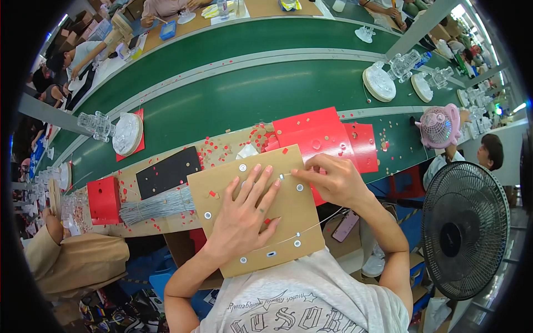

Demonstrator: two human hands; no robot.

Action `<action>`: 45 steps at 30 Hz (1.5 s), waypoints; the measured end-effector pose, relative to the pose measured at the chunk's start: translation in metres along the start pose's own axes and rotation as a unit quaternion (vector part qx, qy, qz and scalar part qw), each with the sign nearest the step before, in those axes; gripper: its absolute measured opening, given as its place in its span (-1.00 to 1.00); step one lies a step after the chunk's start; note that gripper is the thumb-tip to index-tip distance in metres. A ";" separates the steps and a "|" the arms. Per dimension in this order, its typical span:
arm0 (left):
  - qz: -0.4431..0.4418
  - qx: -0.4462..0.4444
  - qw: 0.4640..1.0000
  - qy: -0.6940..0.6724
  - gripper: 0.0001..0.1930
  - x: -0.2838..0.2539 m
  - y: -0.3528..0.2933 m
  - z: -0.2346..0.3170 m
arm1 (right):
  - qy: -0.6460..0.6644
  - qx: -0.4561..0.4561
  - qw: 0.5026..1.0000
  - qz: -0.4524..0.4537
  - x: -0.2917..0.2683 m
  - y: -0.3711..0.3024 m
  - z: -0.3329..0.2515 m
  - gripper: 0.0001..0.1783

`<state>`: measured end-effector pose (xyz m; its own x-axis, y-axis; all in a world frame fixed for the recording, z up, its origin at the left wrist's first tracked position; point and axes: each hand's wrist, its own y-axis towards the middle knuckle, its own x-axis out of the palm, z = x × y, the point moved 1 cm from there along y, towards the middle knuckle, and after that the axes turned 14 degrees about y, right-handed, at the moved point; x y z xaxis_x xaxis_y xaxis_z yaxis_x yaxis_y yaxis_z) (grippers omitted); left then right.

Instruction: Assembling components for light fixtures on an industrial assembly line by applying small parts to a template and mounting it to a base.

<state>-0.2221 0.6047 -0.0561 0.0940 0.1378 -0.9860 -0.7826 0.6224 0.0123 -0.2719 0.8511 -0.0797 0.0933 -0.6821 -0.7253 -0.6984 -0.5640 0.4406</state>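
Note:
A square brown cardboard panel (pixel 288 208) leans at a tilt against my body and the table edge. Metal-ringed holes dot its margin. My left hand (pixel 244 213) lies flat on it, fingers stretched and slightly spread. My right hand (pixel 333 178) is closed in a pinch over the upper right of the panel, beside a small white connector (pixel 281 176); what the fingertips hold is too small to make out. A thin pale wire (pixel 319 223) crosses the lower panel through another small connector (pixel 298 234) and runs off past the right edge.
Red sheets (pixel 313 136) lie beyond the panel. To the left are a bundle of grey wires (pixel 158 206), a black sheet (pixel 169 172) and a red piece (pixel 104 201). A green conveyor (pixel 222 100) carries clear lamp-like pieces (pixel 127 134). A black fan (pixel 465 230) stands at right.

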 end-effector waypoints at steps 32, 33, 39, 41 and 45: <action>0.040 -0.012 0.998 -0.052 -0.19 0.003 -0.017 -0.009 | -0.019 -0.098 0.985 -0.138 -0.012 0.014 -0.009 -0.57; 0.047 -0.018 0.995 -0.081 -0.17 0.004 -0.017 -0.008 | -0.037 -0.101 0.984 -0.145 -0.015 0.010 -0.009 -0.58; 0.065 0.014 0.996 -0.063 -0.19 0.002 -0.007 -0.008 | -0.113 -0.152 0.972 -0.142 0.000 0.009 -0.020 -0.58; 0.076 0.016 0.996 -0.047 -0.29 0.000 0.001 -0.010 | -0.104 -0.150 0.975 -0.129 0.002 0.009 -0.020 -0.58; 0.076 0.036 0.991 0.108 -0.73 0.001 0.030 -0.018 | -0.140 -0.111 0.977 -0.113 0.004 0.010 -0.032 -0.58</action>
<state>-0.2566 0.6100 -0.0595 -0.1605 0.0714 -0.9845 -0.7305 0.6621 0.1671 -0.2552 0.8281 -0.0610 0.0089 -0.3918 -0.9200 -0.5090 -0.7937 0.3331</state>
